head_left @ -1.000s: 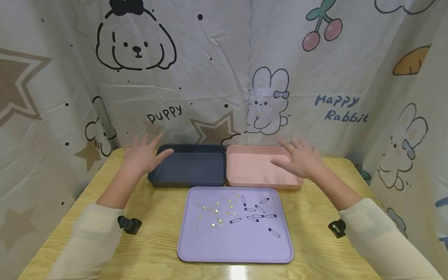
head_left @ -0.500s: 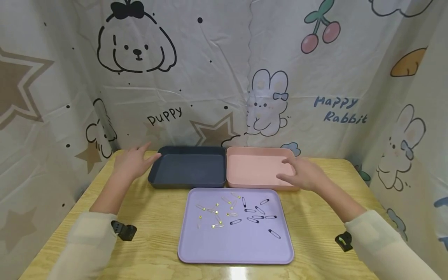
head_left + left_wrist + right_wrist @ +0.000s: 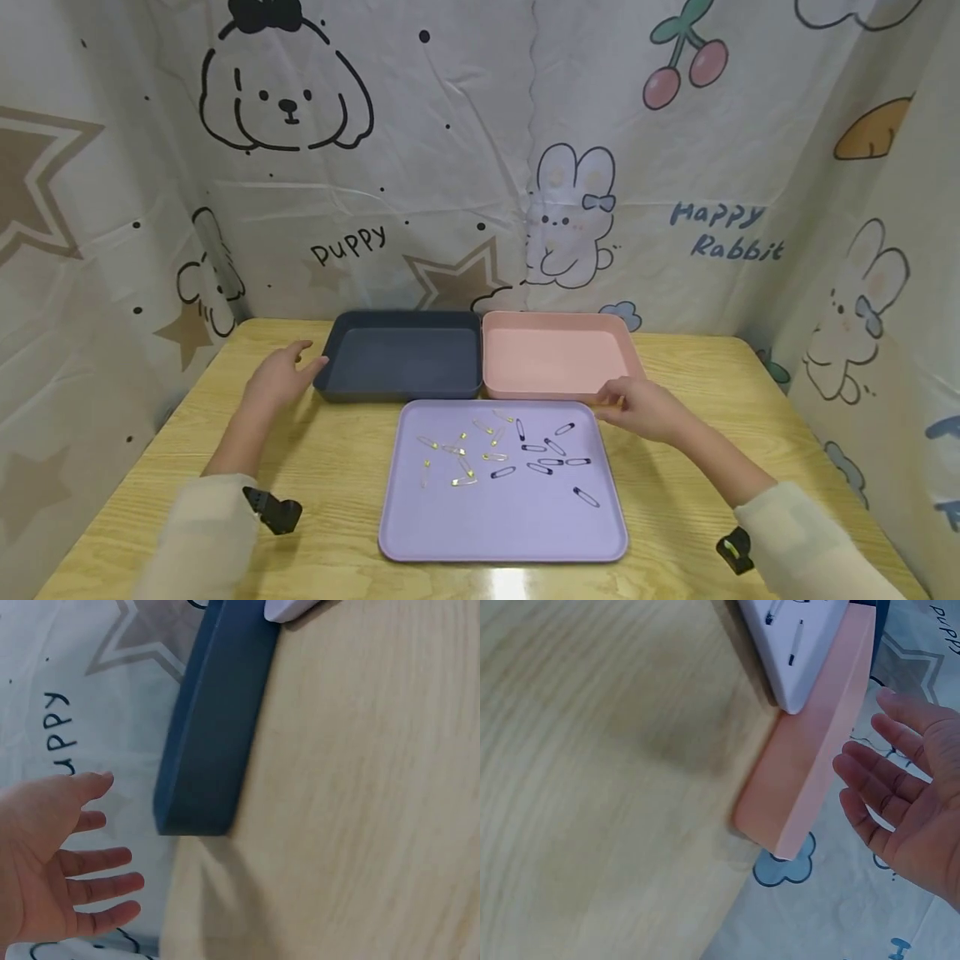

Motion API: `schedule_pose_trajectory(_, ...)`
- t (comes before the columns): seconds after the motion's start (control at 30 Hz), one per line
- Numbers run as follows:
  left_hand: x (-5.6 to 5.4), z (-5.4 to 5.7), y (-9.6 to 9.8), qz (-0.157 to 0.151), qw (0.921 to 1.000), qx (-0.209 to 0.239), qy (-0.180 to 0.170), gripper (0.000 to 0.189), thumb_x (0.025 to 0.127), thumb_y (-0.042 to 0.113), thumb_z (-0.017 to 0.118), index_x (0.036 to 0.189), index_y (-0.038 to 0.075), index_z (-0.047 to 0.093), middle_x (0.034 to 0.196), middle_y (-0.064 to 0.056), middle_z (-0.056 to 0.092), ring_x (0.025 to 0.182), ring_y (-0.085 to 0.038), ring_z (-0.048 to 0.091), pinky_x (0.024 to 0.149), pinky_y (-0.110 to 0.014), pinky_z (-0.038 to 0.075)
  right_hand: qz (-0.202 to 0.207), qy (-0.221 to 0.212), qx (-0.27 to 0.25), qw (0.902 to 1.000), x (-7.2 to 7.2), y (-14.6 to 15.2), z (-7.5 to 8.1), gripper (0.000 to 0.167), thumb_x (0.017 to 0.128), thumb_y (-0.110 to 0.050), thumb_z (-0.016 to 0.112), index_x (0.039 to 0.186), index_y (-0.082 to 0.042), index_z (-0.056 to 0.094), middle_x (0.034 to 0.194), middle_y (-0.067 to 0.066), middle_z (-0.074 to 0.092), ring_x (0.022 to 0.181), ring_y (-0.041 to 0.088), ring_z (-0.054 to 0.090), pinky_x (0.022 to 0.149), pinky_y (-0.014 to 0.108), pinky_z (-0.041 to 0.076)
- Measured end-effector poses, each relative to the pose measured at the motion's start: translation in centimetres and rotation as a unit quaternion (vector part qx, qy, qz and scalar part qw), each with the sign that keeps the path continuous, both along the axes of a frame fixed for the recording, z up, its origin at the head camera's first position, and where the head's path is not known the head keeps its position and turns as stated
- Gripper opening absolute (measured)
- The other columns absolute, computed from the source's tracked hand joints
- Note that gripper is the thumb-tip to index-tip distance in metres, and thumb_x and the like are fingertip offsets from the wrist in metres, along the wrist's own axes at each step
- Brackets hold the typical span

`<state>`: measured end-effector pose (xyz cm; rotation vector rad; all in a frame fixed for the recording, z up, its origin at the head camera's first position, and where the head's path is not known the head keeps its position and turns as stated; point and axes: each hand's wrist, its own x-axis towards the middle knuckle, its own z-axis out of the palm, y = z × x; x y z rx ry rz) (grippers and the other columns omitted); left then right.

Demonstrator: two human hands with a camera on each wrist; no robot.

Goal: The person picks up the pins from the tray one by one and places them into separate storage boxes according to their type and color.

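Observation:
In the head view my left hand (image 3: pixel 279 379) hovers beside the left end of the dark blue tray (image 3: pixel 405 392). Its fingers are spread apart in the left wrist view and hold nothing. My right hand (image 3: pixel 643 408) is over the near right corner of the pink tray (image 3: pixel 562 387), close to the purple tray's upper right corner. Loosely bent and with nothing between them, its fingers show in the right wrist view. On the purple tray (image 3: pixel 502 533) lie several yellow safety pins (image 3: pixel 465 481) at left and several black safety pins (image 3: pixel 587 497) at right.
The dark blue and pink trays stand side by side behind the purple one on a wooden table (image 3: pixel 322 517). A printed curtain (image 3: pixel 450 167) hangs close behind and along both sides. Each wrist wears a small black camera (image 3: pixel 276 510).
Both hands have come lower and nearer. The right hand has moved from above the pink tray to its near right corner. Trays and safety pins stay where they were.

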<state>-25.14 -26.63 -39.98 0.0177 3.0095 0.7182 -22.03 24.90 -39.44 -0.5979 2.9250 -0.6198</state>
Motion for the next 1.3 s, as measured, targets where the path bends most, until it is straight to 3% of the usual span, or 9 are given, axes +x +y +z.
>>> schedule_pose_trajectory(0.33, -0.5, -2.9, 0.2, 0.031, 0.9989, 0.037, -0.003, 0.060, 0.099, 0.036, 0.040, 0.142, -0.003, 0.029, 0.126, -0.033, 0.049, 0.112, -0.047, 0.051, 0.089, -0.055, 0.042, 0.040, -0.044, -0.011, 0.9981, 1.1, -0.2, -3.2, 0.004, 0.085, -0.015, 0.066, 0.085, -0.012, 0.069, 0.069, -0.007, 0.055, 0.063, 0.006, 0.047, 0.057, 0.021, 0.040)
schedule_pose_trajectory(0.57, -0.4, -4.5, 0.1, 0.051, 0.9978, 0.041, 0.011, 0.052, 0.098, 0.029, 0.044, 0.140, 0.000, 0.035, 0.114, -0.028, 0.057, 0.102, -0.041, 0.056, 0.081, -0.051, 0.045, 0.038, -0.061, -0.009, 0.9973, 1.7, -0.5, -4.5, 0.006, 0.083, -0.019, 0.068, 0.082, -0.014, 0.070, 0.072, -0.011, 0.059, 0.065, 0.004, 0.048, 0.060, 0.020, 0.041)
schedule_pose_trajectory(0.73, -0.5, -5.2, 0.1, 0.052, 0.9957, 0.070, 0.031, 0.050, 0.097, 0.024, 0.043, 0.141, 0.001, 0.034, 0.107, -0.027, 0.059, 0.094, -0.037, 0.057, 0.076, -0.046, 0.045, 0.046, -0.060, -0.018, 0.9970, 1.7, -0.6, -5.0, 0.003, 0.080, -0.018, 0.071, 0.083, -0.016, 0.070, 0.074, -0.011, 0.061, 0.067, 0.002, 0.048, 0.061, 0.020, 0.041)
schedule_pose_trajectory(0.9, -0.7, -5.5, 0.1, 0.052, 0.9928, 0.108, 0.009, 0.052, 0.099, 0.022, 0.038, 0.146, 0.005, 0.027, 0.117, -0.029, 0.054, 0.096, -0.035, 0.053, 0.073, -0.039, 0.043, 0.050, -0.057, -0.030, 0.9966, 1.8, -0.6, -5.2, 0.003, 0.080, -0.017, 0.071, 0.080, -0.015, 0.069, 0.072, -0.010, 0.060, 0.065, 0.001, 0.047, 0.059, 0.020, 0.041)
schedule_pose_trajectory(1.3, -0.8, -6.0, -0.3, 0.036, 0.9893, 0.138, -0.030, 0.055, 0.100, 0.023, 0.030, 0.150, 0.009, 0.013, 0.133, -0.034, 0.041, 0.112, -0.041, 0.045, 0.085, -0.047, 0.040, 0.033, -0.089, -0.082, 0.9921, 1.9, -1.2, -5.1, 0.006, 0.081, -0.013, 0.067, 0.078, -0.011, 0.063, 0.066, -0.006, 0.053, 0.060, 0.002, 0.046, 0.053, 0.019, 0.040)
